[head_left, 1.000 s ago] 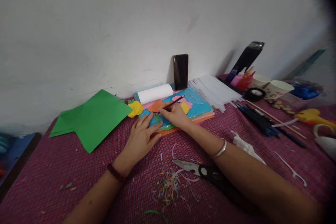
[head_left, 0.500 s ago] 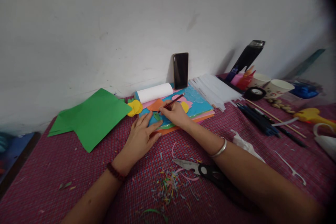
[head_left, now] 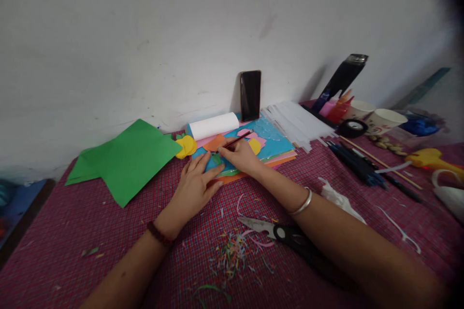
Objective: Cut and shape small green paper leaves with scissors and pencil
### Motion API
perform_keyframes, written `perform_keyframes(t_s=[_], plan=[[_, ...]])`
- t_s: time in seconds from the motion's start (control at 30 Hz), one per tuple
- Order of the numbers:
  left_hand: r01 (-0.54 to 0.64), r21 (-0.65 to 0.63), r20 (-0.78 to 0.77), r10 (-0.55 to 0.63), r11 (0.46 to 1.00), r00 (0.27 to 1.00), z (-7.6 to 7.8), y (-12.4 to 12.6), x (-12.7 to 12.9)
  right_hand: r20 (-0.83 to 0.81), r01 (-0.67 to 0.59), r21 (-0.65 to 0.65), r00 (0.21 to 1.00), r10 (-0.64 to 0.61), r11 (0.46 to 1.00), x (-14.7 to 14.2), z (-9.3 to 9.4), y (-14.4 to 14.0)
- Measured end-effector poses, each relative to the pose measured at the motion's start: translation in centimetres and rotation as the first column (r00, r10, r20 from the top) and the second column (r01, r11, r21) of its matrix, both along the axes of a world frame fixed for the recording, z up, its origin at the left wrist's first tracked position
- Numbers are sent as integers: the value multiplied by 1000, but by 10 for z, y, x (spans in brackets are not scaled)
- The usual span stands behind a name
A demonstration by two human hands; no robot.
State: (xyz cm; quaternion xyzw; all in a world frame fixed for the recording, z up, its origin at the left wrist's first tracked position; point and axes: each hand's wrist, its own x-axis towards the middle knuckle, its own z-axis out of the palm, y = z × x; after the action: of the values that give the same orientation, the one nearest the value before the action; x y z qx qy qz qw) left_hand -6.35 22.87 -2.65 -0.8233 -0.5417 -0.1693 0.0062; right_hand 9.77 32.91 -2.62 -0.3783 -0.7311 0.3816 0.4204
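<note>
My right hand grips a thin dark pencil, its tip down on a small green paper cutout. That cutout lies on a blue sheet topping a stack of coloured paper. My left hand rests flat, fingers spread, pressing the stack's near left edge beside the cutout. Orange, pink and yellow paper shapes lie on the blue sheet around my right hand.
Large green paper lies at left, yellow shapes beside it. A white roll and a phone stand by the wall. Scissors and paper scraps are near me. White strips, cups, tape, pens fill the right.
The pencil has tilted lower and its tip shifted slightly left over the green cutout. My left hand holds its place on the paper.
</note>
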Motion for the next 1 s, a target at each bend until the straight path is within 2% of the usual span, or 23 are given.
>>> perform_keyframes(t_s=[0.2,0.6,0.87,1.0], plan=[[1,13,3,-1,1000,1000,0,0,0,-72,37,-74,996,-42,997,3,9,-3],[2,13,-7,-2,1000,1000,0,0,-1,-17,32,-14,999,-33,999,1,-1,0],[2,5,2,-2,1000,1000,0,0,0,-22,2,-32,1000,-3,999,0,2,-2],[1,11,3,-1,1000,1000,-1,0,-1,-75,23,-67,997,-28,997,2,7,-3]])
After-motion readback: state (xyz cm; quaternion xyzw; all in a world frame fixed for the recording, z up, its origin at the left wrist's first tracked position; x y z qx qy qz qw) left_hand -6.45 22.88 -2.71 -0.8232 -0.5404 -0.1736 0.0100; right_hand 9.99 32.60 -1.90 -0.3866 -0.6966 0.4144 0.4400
